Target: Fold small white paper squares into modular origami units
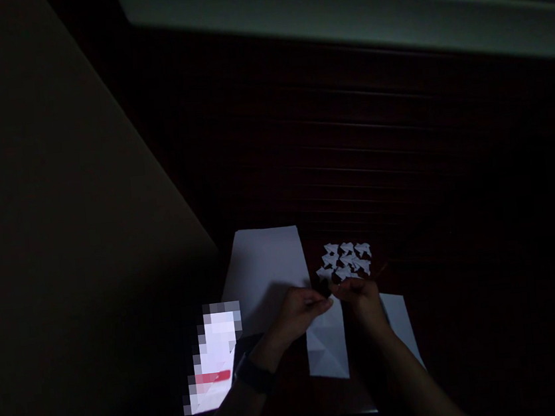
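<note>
The scene is very dark. My left hand [297, 312] and my right hand [363, 298] meet over the top edge of a white creased sheet of paper [328, 349] lying on a dark table. Both hands have their fingers pinched together at that edge. A dark watch sits on my left wrist [253, 373]. Just beyond the fingers lies a cluster of several small folded white paper pieces [344, 260].
A larger white sheet [266, 262] lies at the left behind my left hand. Another white sheet [402, 324] shows under my right forearm. A bright blurred object with a red stripe [215, 362] sits at the left. A wall and dark wooden slats stand behind.
</note>
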`<act>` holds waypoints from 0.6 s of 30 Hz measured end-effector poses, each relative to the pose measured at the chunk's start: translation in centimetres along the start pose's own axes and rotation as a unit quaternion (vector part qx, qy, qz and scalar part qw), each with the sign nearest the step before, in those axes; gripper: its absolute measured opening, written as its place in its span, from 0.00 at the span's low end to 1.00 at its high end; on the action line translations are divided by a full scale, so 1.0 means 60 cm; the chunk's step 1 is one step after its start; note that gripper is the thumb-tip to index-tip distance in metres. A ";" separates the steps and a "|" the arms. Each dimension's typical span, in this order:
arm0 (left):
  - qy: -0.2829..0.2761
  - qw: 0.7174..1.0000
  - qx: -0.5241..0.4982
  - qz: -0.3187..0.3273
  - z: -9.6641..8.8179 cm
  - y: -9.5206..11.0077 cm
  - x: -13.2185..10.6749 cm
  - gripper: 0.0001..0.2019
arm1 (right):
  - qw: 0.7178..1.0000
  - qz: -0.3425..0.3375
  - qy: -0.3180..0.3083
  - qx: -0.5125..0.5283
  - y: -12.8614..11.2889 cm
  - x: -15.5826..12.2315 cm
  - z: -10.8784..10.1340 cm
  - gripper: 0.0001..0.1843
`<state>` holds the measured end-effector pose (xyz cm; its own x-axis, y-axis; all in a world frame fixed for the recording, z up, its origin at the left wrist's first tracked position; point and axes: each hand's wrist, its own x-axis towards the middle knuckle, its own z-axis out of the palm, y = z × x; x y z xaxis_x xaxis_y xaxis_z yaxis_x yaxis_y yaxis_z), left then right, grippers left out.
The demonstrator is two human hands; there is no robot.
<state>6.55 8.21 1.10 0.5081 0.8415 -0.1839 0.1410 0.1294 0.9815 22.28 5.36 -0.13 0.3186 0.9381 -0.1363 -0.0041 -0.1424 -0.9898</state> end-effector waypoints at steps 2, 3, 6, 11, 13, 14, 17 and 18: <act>-0.003 1.000 -0.003 0.000 0.001 0.004 0.000 0.13 | 1.000 -0.001 0.016 -0.001 0.002 0.000 -0.001 0.14; -0.005 1.000 -0.006 -0.001 0.001 0.005 0.000 0.13 | 1.000 -0.005 0.023 0.000 0.002 0.001 -0.002 0.13; -0.004 1.000 -0.007 -0.009 0.001 0.004 -0.001 0.13 | 0.999 -0.016 0.041 0.013 -0.002 0.003 -0.009 0.12; -0.010 1.000 0.002 -0.012 -0.001 0.000 -0.005 0.14 | 0.995 0.013 0.055 0.081 -0.008 0.011 -0.025 0.10; -0.005 1.000 0.012 -0.008 0.000 0.000 -0.004 0.14 | 0.992 0.021 0.062 0.107 -0.005 0.013 -0.028 0.10; -0.001 1.000 0.018 -0.005 0.000 0.000 -0.003 0.15 | 0.991 0.021 0.064 0.117 -0.003 0.013 -0.027 0.11; 0.010 0.999 0.039 0.004 0.002 -0.001 0.000 0.15 | 0.990 0.018 0.068 0.125 0.001 0.011 -0.022 0.11; 0.012 0.999 0.044 0.009 0.002 -0.002 0.001 0.15 | 0.990 0.018 0.072 0.120 0.001 0.010 -0.021 0.11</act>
<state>6.66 8.21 0.96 0.4902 0.8559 -0.1648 0.2076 0.0690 0.9758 23.67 5.51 -0.23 0.4455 0.8768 -0.1808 -0.2377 -0.0789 -0.9681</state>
